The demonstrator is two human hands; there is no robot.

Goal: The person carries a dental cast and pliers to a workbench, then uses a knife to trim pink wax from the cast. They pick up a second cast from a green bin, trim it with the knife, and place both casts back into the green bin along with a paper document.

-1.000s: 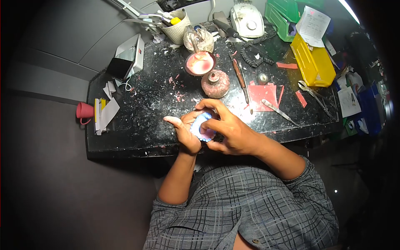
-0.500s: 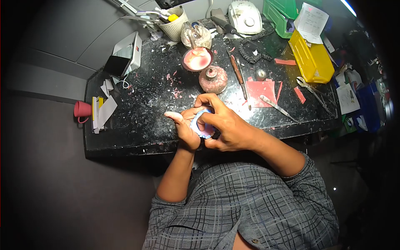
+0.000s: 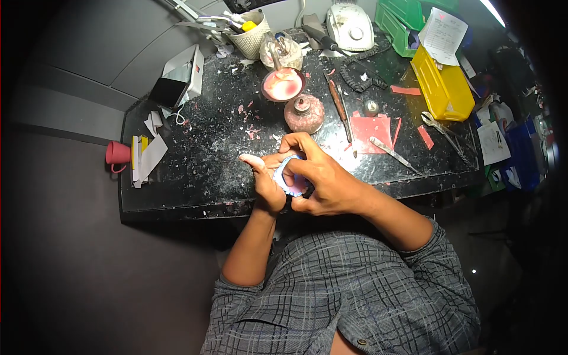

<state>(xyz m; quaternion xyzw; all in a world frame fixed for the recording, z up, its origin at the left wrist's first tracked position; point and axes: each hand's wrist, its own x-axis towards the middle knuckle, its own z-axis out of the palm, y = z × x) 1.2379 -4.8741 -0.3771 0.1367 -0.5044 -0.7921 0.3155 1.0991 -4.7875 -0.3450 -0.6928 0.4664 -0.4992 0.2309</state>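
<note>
Both my hands hold a small pale-blue dental cast (image 3: 288,182) with a pinkish inner part, just above the front edge of the black worktop (image 3: 201,154). My left hand (image 3: 264,183) cups it from the left with the thumb stretched out. My right hand (image 3: 319,177) wraps over it from the right, fingers curled across its top and thumb under it. Most of the cast is hidden by my fingers.
Behind my hands stand a pink round burner (image 3: 304,113) and a bowl of pink wax (image 3: 282,84). Red wax sheets (image 3: 371,130), metal hand tools (image 3: 390,152), pliers (image 3: 441,129), a yellow bin (image 3: 442,83) and a red cup (image 3: 117,154) lie around.
My hands have turned the cast a little between the fingers; my right fingers now press further over its top. The view shifted slightly.
</note>
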